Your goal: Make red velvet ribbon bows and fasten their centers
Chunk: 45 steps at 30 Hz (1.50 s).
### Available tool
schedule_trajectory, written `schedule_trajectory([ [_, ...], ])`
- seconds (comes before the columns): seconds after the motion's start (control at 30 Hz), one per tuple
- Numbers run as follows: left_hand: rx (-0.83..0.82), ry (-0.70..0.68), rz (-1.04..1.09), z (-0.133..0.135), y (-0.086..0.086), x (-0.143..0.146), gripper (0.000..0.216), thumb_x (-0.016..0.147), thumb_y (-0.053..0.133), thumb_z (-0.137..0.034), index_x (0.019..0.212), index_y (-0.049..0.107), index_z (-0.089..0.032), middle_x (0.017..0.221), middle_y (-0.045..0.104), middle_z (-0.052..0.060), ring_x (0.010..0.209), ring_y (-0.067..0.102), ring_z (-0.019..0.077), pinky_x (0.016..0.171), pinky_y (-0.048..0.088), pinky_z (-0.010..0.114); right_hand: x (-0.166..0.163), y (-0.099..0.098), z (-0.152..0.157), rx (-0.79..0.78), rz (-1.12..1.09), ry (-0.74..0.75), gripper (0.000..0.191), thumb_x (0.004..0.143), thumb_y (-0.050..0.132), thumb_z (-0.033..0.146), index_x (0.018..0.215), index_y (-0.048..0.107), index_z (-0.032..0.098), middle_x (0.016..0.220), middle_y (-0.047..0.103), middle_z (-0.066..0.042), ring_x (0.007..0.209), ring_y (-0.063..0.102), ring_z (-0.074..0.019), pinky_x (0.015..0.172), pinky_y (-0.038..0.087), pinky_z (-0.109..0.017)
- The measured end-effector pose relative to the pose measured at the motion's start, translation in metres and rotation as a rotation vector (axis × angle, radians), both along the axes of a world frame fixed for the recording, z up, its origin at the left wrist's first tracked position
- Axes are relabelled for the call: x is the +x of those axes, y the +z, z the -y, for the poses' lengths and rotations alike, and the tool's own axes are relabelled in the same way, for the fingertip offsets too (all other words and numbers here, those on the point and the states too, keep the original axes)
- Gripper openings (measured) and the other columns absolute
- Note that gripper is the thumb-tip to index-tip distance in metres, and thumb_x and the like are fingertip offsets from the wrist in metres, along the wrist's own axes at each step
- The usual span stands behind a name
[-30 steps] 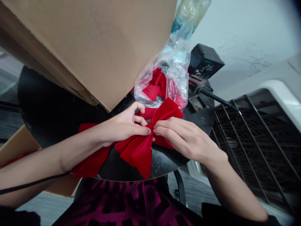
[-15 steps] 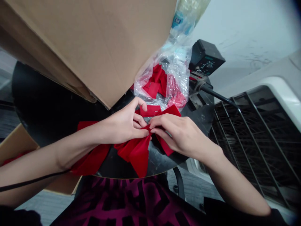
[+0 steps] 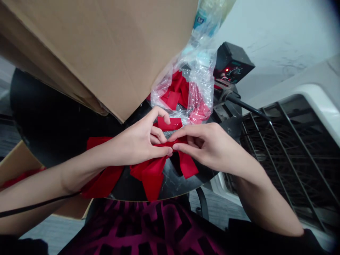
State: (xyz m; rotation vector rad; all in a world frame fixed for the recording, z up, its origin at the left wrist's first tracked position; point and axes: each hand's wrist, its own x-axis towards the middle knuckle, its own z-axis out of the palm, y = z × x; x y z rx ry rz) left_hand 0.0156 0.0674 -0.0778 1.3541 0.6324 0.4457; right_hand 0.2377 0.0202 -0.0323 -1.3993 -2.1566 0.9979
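so the red bow (image 3: pixel 152 179) lies right at the near edge of the black table (image 3: pixel 172 184), and the flap that stuck up by the right hand (image 3: pixel 212 145) a second ago is now down or hidden behind it. Left hand (image 3: pixel 143 140) is pinching the bow's middle, right hand is pinching just beside it, thumb tips super close, so imo the work's narrowed to that bunched centre. Further back the clear bag (image 3: pixel 200 76) of red pieces looks unchanged, while the dial box (image 3: pixel 235 58) now shows a red light (image 3: pixel 227 70)
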Motion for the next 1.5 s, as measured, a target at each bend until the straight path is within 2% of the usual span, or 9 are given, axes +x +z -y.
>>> schedule_trajectory([
  [0.17,-0.029,0.046,-0.019,-0.002,0.002,0.001,0.058,0.076,0.087,-0.014,0.112,0.045,-0.029,0.075,0.072,-0.007,0.07,0.08,0.0169,0.066,0.063,0.021,-0.004,0.005,0.003,0.053,-0.014,-0.046,0.013,0.093,0.073,0.014,0.1,0.079,0.023,0.07,0.069,0.006,0.055,0.055,-0.0071,0.055,0.04,-0.023],
  [0.3,-0.101,0.132,0.017,-0.006,0.008,0.002,0.055,0.077,0.087,-0.015,0.111,0.046,-0.028,0.076,0.074,-0.006,0.072,0.081,0.0201,0.061,0.062,0.02,-0.007,0.01,0.022,0.366,0.058,-0.174,0.017,0.093,0.076,0.022,0.11,0.073,0.022,0.108,0.073,-0.003,0.083,0.067,-0.0146,0.07,0.053,-0.028],
  [0.5,-0.055,0.21,0.07,-0.003,0.01,0.001,0.052,0.077,0.087,-0.011,0.11,0.051,-0.028,0.074,0.073,-0.007,0.065,0.079,0.0173,0.058,0.06,0.019,-0.012,-0.019,0.04,0.789,0.27,-0.213,0.022,0.093,0.072,0.012,0.111,0.069,0.023,0.11,0.071,-0.008,0.097,0.068,-0.0214,0.083,0.058,-0.037],
  [0.63,-0.129,0.197,0.138,-0.003,0.009,0.001,0.049,0.08,0.086,-0.011,0.11,0.052,-0.028,0.073,0.072,-0.006,0.067,0.081,0.0191,0.056,0.06,0.018,0.002,-0.026,0.036,0.836,0.258,-0.061,0.032,0.094,0.069,0.011,0.122,0.069,0.027,0.122,0.074,-0.008,0.102,0.07,-0.0238,0.085,0.059,-0.041],
  [0.77,-0.33,0.155,0.19,-0.004,0.01,0.002,0.041,0.084,0.081,-0.012,0.107,0.05,-0.028,0.067,0.068,-0.008,0.077,0.084,0.0293,0.067,0.07,0.034,0.033,-0.036,0.029,0.832,0.265,0.041,0.039,0.097,0.069,0.018,0.133,0.068,0.033,0.123,0.077,-0.005,0.103,0.072,-0.0251,0.089,0.059,-0.045],
  [0.9,-0.227,0.258,0.172,-0.006,0.007,0.003,0.038,0.084,0.083,-0.016,0.104,0.053,-0.026,0.067,0.071,-0.005,0.076,0.084,0.0297,0.066,0.07,0.034,0.047,-0.045,0.029,0.956,0.306,-0.212,0.032,0.095,0.069,0.014,0.119,0.074,0.035,0.121,0.075,-0.004,0.107,0.069,-0.0271,0.096,0.056,-0.049],
  [1.03,0.038,0.461,0.137,-0.005,0.007,0.005,0.043,0.074,0.091,-0.014,0.103,0.061,-0.024,0.074,0.073,-0.004,0.069,0.08,0.0184,0.064,0.065,0.022,0.016,-0.03,0.048,0.824,0.312,-0.581,0.03,0.092,0.074,0.017,0.12,0.073,0.027,0.133,0.067,-0.012,0.124,0.062,-0.0347,0.101,0.053,-0.056],
  [1.2,0.143,0.554,0.104,-0.001,0.01,0.007,0.044,0.071,0.092,-0.011,0.103,0.065,-0.022,0.076,0.073,-0.004,0.066,0.075,0.0119,0.062,0.062,0.016,-0.047,-0.029,0.051,0.475,-0.108,-0.596,0.015,0.095,0.073,0.023,0.11,0.072,0.024,0.096,0.079,-0.001,0.08,0.074,-0.0159,0.079,0.063,-0.032],
  [1.5,0.254,0.609,0.142,0.006,0.012,0.007,0.037,0.077,0.09,-0.014,0.102,0.065,-0.026,0.081,0.074,-0.005,0.073,0.078,0.0139,0.07,0.065,0.022,-0.063,-0.041,0.036,0.299,-0.23,-0.594,0.015,0.098,0.063,0.02,0.11,0.072,0.021,0.092,0.073,-0.002,0.079,0.071,-0.014,0.078,0.063,-0.029],
])
